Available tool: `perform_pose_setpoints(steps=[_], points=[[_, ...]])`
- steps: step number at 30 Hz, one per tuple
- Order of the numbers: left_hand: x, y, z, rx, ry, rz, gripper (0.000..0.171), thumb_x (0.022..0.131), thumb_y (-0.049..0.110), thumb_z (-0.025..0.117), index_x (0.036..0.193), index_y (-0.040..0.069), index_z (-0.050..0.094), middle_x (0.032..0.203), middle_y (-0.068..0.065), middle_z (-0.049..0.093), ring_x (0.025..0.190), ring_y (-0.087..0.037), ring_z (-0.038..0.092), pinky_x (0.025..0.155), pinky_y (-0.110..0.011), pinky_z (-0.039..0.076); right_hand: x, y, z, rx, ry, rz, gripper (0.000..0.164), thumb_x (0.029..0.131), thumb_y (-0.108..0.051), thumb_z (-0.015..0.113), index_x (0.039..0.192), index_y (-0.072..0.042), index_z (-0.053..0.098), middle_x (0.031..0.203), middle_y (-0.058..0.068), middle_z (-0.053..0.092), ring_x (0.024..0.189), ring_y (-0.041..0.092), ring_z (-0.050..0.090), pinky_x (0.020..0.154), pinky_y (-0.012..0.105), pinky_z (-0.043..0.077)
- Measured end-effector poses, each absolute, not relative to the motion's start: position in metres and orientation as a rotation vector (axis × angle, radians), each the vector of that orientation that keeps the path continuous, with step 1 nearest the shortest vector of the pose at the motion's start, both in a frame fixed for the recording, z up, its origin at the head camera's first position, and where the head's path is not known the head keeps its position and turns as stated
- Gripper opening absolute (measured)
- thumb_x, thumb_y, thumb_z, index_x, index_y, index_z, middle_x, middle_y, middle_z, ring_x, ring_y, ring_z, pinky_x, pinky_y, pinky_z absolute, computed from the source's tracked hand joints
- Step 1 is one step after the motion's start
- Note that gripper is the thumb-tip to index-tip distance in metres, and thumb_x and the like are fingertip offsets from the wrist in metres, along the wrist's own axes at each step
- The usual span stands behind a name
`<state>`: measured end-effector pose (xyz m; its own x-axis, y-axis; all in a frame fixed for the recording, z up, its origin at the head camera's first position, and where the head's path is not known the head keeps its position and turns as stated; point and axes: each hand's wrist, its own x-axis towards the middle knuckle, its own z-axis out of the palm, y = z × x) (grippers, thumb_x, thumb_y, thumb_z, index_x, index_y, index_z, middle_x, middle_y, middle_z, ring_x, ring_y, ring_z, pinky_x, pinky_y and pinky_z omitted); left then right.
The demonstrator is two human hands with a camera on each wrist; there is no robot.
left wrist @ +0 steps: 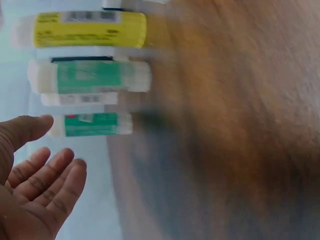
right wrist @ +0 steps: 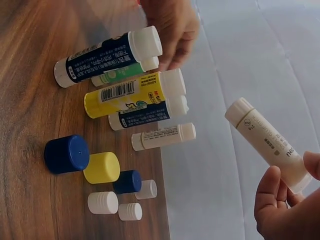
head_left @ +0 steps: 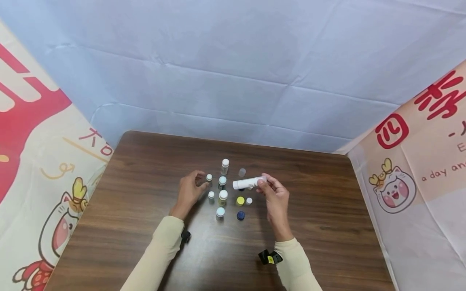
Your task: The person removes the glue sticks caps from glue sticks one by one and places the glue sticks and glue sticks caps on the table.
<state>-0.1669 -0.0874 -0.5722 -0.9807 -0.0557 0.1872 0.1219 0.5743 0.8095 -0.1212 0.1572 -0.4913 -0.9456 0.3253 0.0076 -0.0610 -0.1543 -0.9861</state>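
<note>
My right hand (head_left: 278, 198) pinches a white glue stick (right wrist: 267, 142) by one end, holding it tilted above the table. My left hand (head_left: 188, 192) is beside a small green glue stick (left wrist: 95, 124), fingers loosely bent and holding nothing; whether its thumb touches the stick I cannot tell. Several uncapped glue sticks stand upright close together between the hands. Among them are a yellow one (right wrist: 127, 95), a large navy one (right wrist: 97, 59), a smaller navy one (right wrist: 142, 116), a slim white one (right wrist: 162, 137) and a second green one (left wrist: 90, 76).
To the right of the sticks stand loose caps: a large navy cap (right wrist: 67, 154), a yellow cap (right wrist: 102, 167), a small navy cap (right wrist: 127, 181), two white caps, one ribbed (right wrist: 103, 202), and a translucent cap (head_left: 242, 172). Cloth walls (head_left: 218, 81) border the brown wooden table (head_left: 327, 222).
</note>
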Motion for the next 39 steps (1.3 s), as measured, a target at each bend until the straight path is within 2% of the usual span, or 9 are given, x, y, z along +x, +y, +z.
perform_pose_setpoints(steps=[5, 9, 16, 20, 23, 26, 30, 35, 39], points=[[-0.158, -0.084, -0.551, -0.142, -2.562, -1.284, 0.033, 0.077, 0.010, 0.082, 0.107, 0.004, 0.069, 0.101, -0.013, 0.071, 0.090, -0.031, 0.068, 0.080, -0.040, 0.054, -0.122, 0.154, -0.490, -0.275, -1.887, 2.185, 0.032, 0.087, 0.000, 0.069, 0.115, 0.013, 0.062, 0.096, 0.013, 0.063, 0.074, 0.012, 0.062, 0.068, 0.023, 0.055], [-0.153, -0.077, -0.537, -0.204, -2.495, -1.352, 0.030, 0.077, 0.007, 0.081, 0.105, 0.003, 0.069, 0.100, -0.011, 0.072, 0.088, -0.032, 0.068, 0.079, -0.039, 0.055, -0.122, 0.151, -0.491, -0.296, -1.931, 2.170, 0.032, 0.087, -0.002, 0.070, 0.115, 0.013, 0.062, 0.096, 0.015, 0.063, 0.072, 0.012, 0.062, 0.068, 0.023, 0.055], [-0.145, -0.063, -0.520, -0.318, -2.453, -1.415, 0.032, 0.077, 0.014, 0.082, 0.104, 0.004, 0.069, 0.097, -0.011, 0.072, 0.084, -0.022, 0.068, 0.073, -0.038, 0.056, -0.123, 0.141, -0.495, -0.291, -1.922, 2.196, 0.031, 0.086, 0.001, 0.070, 0.111, 0.017, 0.061, 0.094, 0.014, 0.063, 0.073, 0.011, 0.061, 0.066, 0.022, 0.054], [-0.143, -0.056, -0.518, -0.390, -2.459, -1.432, 0.034, 0.075, 0.020, 0.084, 0.103, 0.005, 0.070, 0.098, -0.008, 0.072, 0.087, -0.018, 0.067, 0.074, -0.034, 0.056, -0.123, 0.135, -0.497, -0.272, -1.919, 2.208, 0.031, 0.085, 0.001, 0.071, 0.108, 0.018, 0.061, 0.088, 0.012, 0.064, 0.070, 0.010, 0.060, 0.064, 0.023, 0.054], [-0.142, -0.053, -0.519, -0.471, -2.431, -1.435, 0.037, 0.072, 0.023, 0.087, 0.101, 0.006, 0.071, 0.098, -0.005, 0.072, 0.087, -0.018, 0.067, 0.073, -0.035, 0.056, -0.122, 0.130, -0.498, -0.254, -1.951, 2.205, 0.028, 0.084, 0.001, 0.072, 0.105, 0.016, 0.062, 0.086, 0.011, 0.064, 0.068, 0.010, 0.061, 0.064, 0.023, 0.054], [-0.141, -0.050, -0.522, -0.571, -2.394, -1.415, 0.038, 0.069, 0.023, 0.088, 0.100, 0.007, 0.072, 0.097, -0.002, 0.072, 0.082, -0.017, 0.065, 0.069, -0.039, 0.055, -0.121, 0.126, -0.498, -0.250, -1.976, 2.193, 0.025, 0.084, 0.000, 0.072, 0.103, 0.014, 0.063, 0.087, 0.012, 0.064, 0.068, 0.011, 0.061, 0.064, 0.023, 0.055], [-0.140, -0.046, -0.523, -0.664, -2.364, -1.349, 0.037, 0.068, 0.021, 0.089, 0.099, 0.010, 0.072, 0.095, 0.000, 0.071, 0.080, -0.013, 0.063, 0.067, -0.035, 0.052, -0.120, 0.121, -0.497, -0.265, -1.964, 2.199, 0.021, 0.083, 0.001, 0.073, 0.097, 0.012, 0.063, 0.084, 0.011, 0.065, 0.067, 0.011, 0.062, 0.063, 0.024, 0.055], [-0.139, -0.044, -0.521, -0.705, -2.342, -1.273, 0.036, 0.068, 0.019, 0.089, 0.099, 0.009, 0.072, 0.095, -0.001, 0.072, 0.084, -0.016, 0.066, 0.071, -0.033, 0.050, -0.118, 0.118, -0.491, -0.275, -1.935, 2.265, 0.015, 0.084, 0.001, 0.073, 0.087, 0.009, 0.060, 0.079, 0.007, 0.065, 0.061, 0.011, 0.062, 0.060, 0.026, 0.055], [-0.138, -0.042, -0.518, -0.715, -2.339, -1.233, 0.036, 0.070, 0.021, 0.087, 0.099, 0.008, 0.072, 0.094, -0.002, 0.072, 0.083, -0.017, 0.064, 0.069, -0.032, 0.050, -0.112, 0.114, -0.476, -0.257, -1.944, 2.295, 0.013, 0.085, 0.004, 0.070, 0.086, 0.009, 0.059, 0.078, 0.006, 0.065, 0.059, 0.012, 0.061, 0.057, 0.025, 0.054]])
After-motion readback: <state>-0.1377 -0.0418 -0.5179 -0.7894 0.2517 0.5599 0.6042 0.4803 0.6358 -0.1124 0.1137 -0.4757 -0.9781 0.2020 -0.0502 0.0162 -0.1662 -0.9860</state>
